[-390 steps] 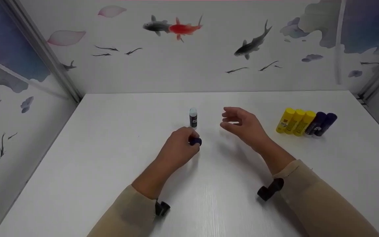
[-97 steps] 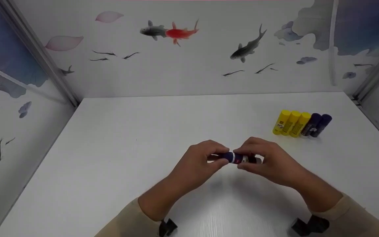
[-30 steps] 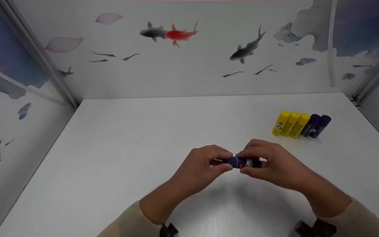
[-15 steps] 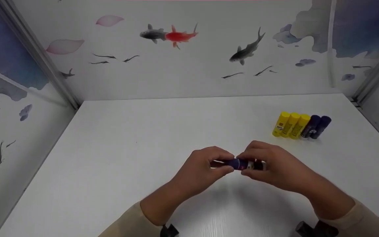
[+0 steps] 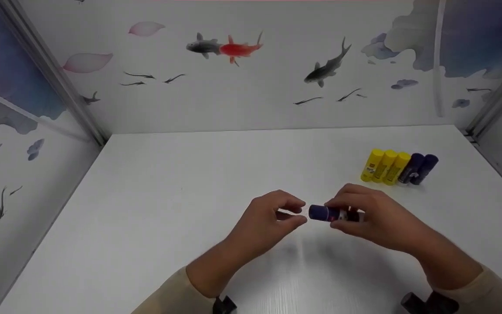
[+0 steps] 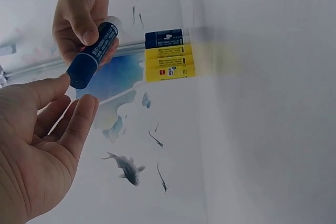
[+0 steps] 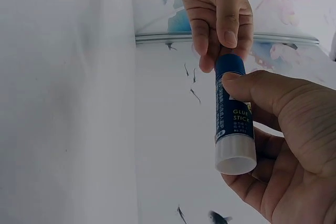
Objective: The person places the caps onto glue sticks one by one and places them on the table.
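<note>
My right hand [image 5: 373, 216] pinches a dark blue glue stick [image 5: 319, 213] by its body, between thumb and fingers. It lies sideways above the table, with its blue cap fitted and pointing left. In the right wrist view, the words "GLUE STICK" show on the label of the glue stick [image 7: 233, 121], and its white base faces the camera. My left hand [image 5: 268, 222] hovers just left of the cap, its thumb and fingers parted around nothing. In the left wrist view, those fingertips [image 6: 86, 103] are close to the cap's end.
Toward the back right of the white table [image 5: 181, 174] stand three yellow glue sticks [image 5: 384, 166] and two dark blue glue sticks [image 5: 418, 168], side by side in a row. A white wall [image 5: 251, 104] painted with fish rises behind the table.
Earlier an uncapped glue stick stood on the table while my left hand held its cap. Both hands later held the capped stick; now my left hand has let go and the right has shifted rightward.
</note>
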A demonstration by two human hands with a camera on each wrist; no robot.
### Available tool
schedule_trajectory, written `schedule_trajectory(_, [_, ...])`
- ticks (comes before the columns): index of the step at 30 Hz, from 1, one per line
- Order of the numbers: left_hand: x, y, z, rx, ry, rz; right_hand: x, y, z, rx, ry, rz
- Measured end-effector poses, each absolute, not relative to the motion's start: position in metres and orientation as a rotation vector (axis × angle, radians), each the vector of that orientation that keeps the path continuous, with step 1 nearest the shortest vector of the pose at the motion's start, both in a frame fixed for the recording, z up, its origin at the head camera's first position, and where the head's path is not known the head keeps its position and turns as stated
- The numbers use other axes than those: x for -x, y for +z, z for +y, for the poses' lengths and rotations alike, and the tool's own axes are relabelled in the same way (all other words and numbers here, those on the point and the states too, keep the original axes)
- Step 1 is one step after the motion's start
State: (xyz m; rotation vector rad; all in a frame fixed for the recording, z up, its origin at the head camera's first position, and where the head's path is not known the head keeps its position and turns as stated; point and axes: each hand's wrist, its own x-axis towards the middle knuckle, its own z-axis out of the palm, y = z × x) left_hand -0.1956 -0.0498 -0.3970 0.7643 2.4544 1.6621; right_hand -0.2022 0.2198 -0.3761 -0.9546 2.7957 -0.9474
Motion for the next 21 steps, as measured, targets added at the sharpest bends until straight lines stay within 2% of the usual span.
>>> schedule_trajectory(15, [0.194,-0.393,-0.053,-0.876,1.494,2.651,0.203,-0.378,0.259,0.811,-1.062,2.911])
schedule_trajectory(21, [0.195,-0.39,-0.05,-0.951,1.468,2.678,0.205,-0.379,0.286,0.604,-1.082,3.028])
